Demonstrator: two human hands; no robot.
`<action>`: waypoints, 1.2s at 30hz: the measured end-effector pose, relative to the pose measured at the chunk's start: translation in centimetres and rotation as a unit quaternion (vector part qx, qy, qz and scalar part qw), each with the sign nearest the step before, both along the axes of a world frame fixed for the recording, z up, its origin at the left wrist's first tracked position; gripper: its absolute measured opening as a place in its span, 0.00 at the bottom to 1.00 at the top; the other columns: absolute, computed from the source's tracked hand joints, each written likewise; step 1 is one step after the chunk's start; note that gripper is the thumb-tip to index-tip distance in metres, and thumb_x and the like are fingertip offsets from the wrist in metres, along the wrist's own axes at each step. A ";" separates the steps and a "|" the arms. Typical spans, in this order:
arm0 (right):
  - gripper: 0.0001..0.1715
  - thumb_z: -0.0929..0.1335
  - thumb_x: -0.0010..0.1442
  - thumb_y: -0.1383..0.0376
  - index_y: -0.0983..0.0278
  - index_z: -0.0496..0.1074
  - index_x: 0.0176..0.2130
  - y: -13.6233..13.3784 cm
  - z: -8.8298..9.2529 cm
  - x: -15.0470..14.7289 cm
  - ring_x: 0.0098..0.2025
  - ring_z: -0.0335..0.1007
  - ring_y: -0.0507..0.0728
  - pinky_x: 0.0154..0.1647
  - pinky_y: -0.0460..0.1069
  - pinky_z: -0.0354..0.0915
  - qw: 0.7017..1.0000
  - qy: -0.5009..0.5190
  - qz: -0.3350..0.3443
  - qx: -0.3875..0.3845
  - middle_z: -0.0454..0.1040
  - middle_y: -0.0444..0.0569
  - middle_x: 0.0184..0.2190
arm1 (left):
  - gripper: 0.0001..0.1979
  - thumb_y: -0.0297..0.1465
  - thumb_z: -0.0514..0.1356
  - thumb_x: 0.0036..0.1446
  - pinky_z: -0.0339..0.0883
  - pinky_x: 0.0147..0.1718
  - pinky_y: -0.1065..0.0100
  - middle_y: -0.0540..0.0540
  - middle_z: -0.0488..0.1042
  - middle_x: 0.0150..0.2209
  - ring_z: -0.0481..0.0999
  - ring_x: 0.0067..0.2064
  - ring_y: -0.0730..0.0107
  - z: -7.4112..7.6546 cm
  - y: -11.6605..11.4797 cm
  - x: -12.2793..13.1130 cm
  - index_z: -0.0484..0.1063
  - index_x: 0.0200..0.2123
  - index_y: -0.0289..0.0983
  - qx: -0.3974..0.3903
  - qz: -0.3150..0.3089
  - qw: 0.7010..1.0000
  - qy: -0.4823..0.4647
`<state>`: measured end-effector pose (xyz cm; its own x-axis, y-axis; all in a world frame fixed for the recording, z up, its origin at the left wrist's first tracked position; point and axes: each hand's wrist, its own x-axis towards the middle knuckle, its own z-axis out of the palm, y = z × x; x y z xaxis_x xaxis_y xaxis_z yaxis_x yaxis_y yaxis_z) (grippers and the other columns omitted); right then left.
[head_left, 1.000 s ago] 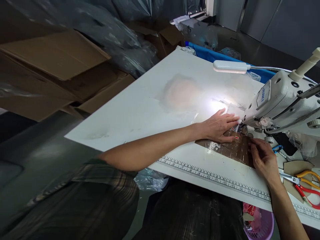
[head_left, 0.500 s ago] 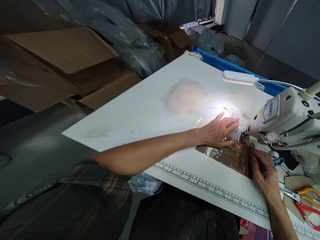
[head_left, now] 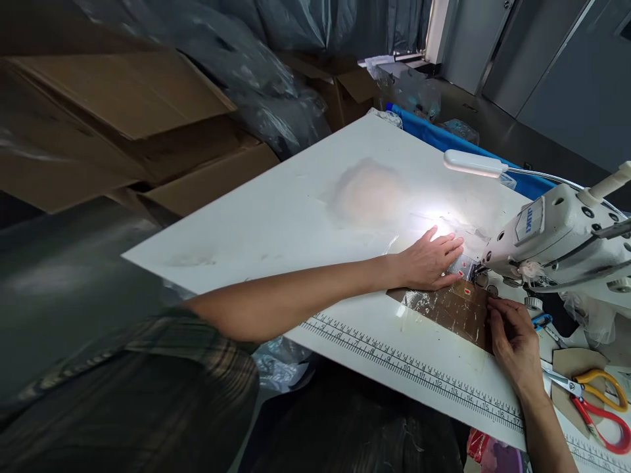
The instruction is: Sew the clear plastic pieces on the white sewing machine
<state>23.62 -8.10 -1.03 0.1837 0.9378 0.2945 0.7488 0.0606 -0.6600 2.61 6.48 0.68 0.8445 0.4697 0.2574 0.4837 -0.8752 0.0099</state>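
My left hand [head_left: 430, 261] lies flat with its fingers stretched out, pressing on a thin clear plastic piece with small red marks [head_left: 463, 265] by the needle area of a white sewing machine [head_left: 552, 230]. Its lower edge overlaps a shiny brown patch [head_left: 444, 310] on the white table [head_left: 276, 236]. My right hand [head_left: 513, 335] has its fingers curled, thumb and forefinger close together, at the brown patch's right edge. What sits between those fingertips is too small to tell.
A white lamp [head_left: 473, 163] lights the sewing area. Scissors with yellow handles [head_left: 599, 387] and a red-handled tool [head_left: 604, 424] lie right of my right hand. A printed ruler [head_left: 419, 371] runs along the table's front edge. Cardboard boxes [head_left: 128, 98] stand at the left.
The camera view has shifted slightly. Both hands keep nearly the same place and shape beside the sewing machine.
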 end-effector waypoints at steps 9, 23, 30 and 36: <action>0.16 0.63 0.63 0.58 0.61 0.78 0.42 0.2 -0.1 -0.5 0.44 0.72 0.60 0.46 0.58 0.71 0.999 -0.010 0.006 0.042 0.76 0.55 0.40 | 0.24 0.46 0.51 0.69 0.59 0.38 0.61 0.40 0.76 0.38 0.74 0.37 0.59 2.8 -1.7 0.5 0.74 0.34 0.33 -0.013 0.069 0.995 0.066; 0.17 0.62 0.63 0.59 0.61 0.77 0.42 -0.1 -0.4 -0.9 0.44 0.72 0.61 0.45 0.57 0.71 0.999 -0.012 0.000 0.030 0.75 0.55 0.43 | 0.11 0.25 0.55 0.60 0.63 0.39 0.64 0.43 0.77 0.45 0.75 0.42 0.64 3.1 4.0 1.9 0.75 0.43 0.38 -0.024 -0.093 0.988 0.123; 0.17 0.62 0.63 0.59 0.60 0.77 0.44 -0.4 -0.2 -1.4 0.43 0.74 0.60 0.43 0.55 0.73 0.999 -0.018 0.002 0.037 0.75 0.53 0.42 | 0.16 0.33 0.49 0.68 0.63 0.44 0.62 0.41 0.72 0.55 0.74 0.48 0.63 2.2 6.3 -0.1 0.72 0.51 0.38 -0.016 -0.037 0.999 0.022; 0.17 0.61 0.64 0.60 0.59 0.76 0.44 -0.4 -0.2 -1.6 0.42 0.74 0.59 0.41 0.54 0.74 0.999 -0.028 0.000 0.041 0.74 0.53 0.42 | 0.16 0.23 0.50 0.58 0.65 0.40 0.63 0.39 0.76 0.46 0.74 0.47 0.59 1.0 10.5 1.7 0.74 0.43 0.36 -0.034 0.010 0.998 0.042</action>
